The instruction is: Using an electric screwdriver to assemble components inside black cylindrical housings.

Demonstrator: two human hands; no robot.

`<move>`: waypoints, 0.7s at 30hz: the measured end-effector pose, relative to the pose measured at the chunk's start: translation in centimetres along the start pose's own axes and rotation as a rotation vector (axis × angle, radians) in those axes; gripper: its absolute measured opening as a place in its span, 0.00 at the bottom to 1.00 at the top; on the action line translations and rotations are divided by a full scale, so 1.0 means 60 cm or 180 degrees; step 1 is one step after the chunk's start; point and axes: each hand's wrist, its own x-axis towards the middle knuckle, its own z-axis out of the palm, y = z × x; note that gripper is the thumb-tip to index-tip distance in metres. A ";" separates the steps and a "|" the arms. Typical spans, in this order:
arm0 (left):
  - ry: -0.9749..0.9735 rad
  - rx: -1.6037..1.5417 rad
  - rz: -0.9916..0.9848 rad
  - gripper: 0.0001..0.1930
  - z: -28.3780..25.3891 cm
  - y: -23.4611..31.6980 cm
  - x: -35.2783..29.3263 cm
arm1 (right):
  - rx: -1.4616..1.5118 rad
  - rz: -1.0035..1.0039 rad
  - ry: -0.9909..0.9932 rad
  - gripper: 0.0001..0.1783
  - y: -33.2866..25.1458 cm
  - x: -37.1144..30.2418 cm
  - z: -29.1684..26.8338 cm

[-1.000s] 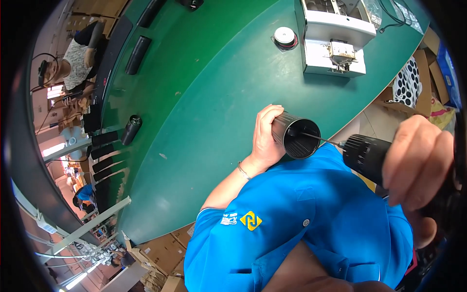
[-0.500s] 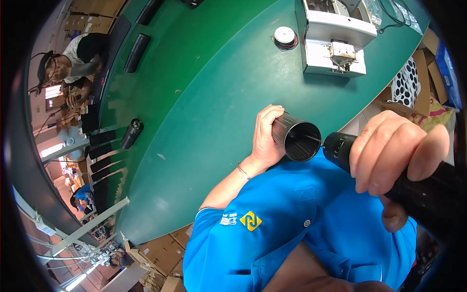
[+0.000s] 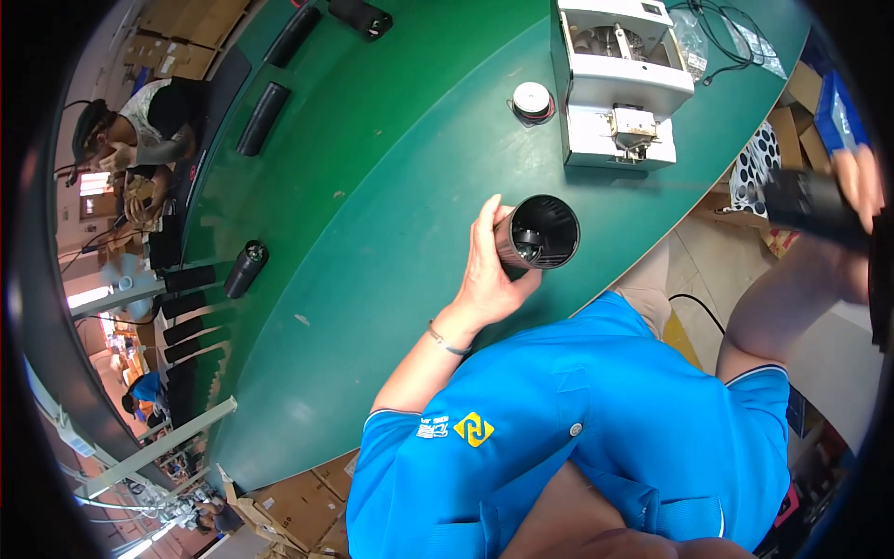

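My left hand (image 3: 486, 265) is wrapped round a black cylindrical housing (image 3: 561, 207), whose open mouth tilts up toward me above the green table. A small rounded part (image 3: 528, 244) shows down inside it; its kind is hard to make out. Far off to the right, past the table edge, my right hand (image 3: 859, 186) is closed on a black electric screwdriver (image 3: 812, 205), which is blurred and partly cut off by the rim of the picture. The two hands are well apart.
A white-and-grey machine (image 3: 615, 112) stands at the back right, beside a white round-topped part with wires (image 3: 533, 101). Black cylinders (image 3: 263, 119) stand or lie on the left side. A co-worker (image 3: 149, 121) sits across the table (image 3: 372, 242). Cardboard boxes (image 3: 293, 508) lie below.
My right hand has swung away to the right with the electric screwdriver, leaving the housing. The housing in my left hand has shifted left and up, its mouth turned so the inside shows.
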 end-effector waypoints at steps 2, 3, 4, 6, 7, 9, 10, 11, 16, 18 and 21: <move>-0.0457 0.0026 -0.0110 0.36 -0.016 -0.001 0.007 | -0.0277 0.0112 -0.0377 0.16 0.036 0.028 0.001; -0.0677 0.0043 -0.0174 0.36 -0.020 -0.003 0.008 | -0.0538 0.0246 -0.0769 0.16 0.053 0.039 0.000; -0.0673 0.0048 -0.0181 0.36 -0.022 -0.004 0.007 | -0.0530 0.0251 -0.0769 0.16 0.065 0.047 -0.004; -0.0807 -0.0078 -0.0184 0.36 -0.025 -0.011 0.006 | -0.0579 0.0457 -0.0922 0.12 0.087 0.057 -0.014; -0.0881 -0.0143 -0.0183 0.35 -0.026 -0.015 0.006 | -0.0609 0.0558 -0.0995 0.11 0.094 0.060 -0.018; -0.0945 -0.0203 -0.0202 0.35 -0.026 -0.021 0.001 | -0.0623 0.0675 -0.1068 0.10 0.100 0.061 -0.020; -0.0880 -0.0388 -0.0236 0.35 -0.024 -0.023 -0.006 | -0.0547 0.0741 -0.1080 0.10 0.100 0.063 -0.022; -0.0816 -0.0575 -0.0270 0.35 -0.020 -0.025 -0.013 | -0.0474 0.0808 -0.1091 0.10 0.099 0.065 -0.024; -0.0259 -0.0429 0.0000 0.35 0.006 -0.013 -0.020 | -0.0248 0.0834 -0.0760 0.16 0.085 0.049 -0.031; 0.0119 0.0096 0.0355 0.35 0.010 -0.010 -0.021 | -0.0118 0.0895 -0.0659 0.16 0.070 0.027 -0.038; 0.0158 -0.0073 0.0389 0.34 0.021 -0.013 -0.023 | 0.0042 0.0365 -0.0230 0.17 0.055 -0.012 -0.020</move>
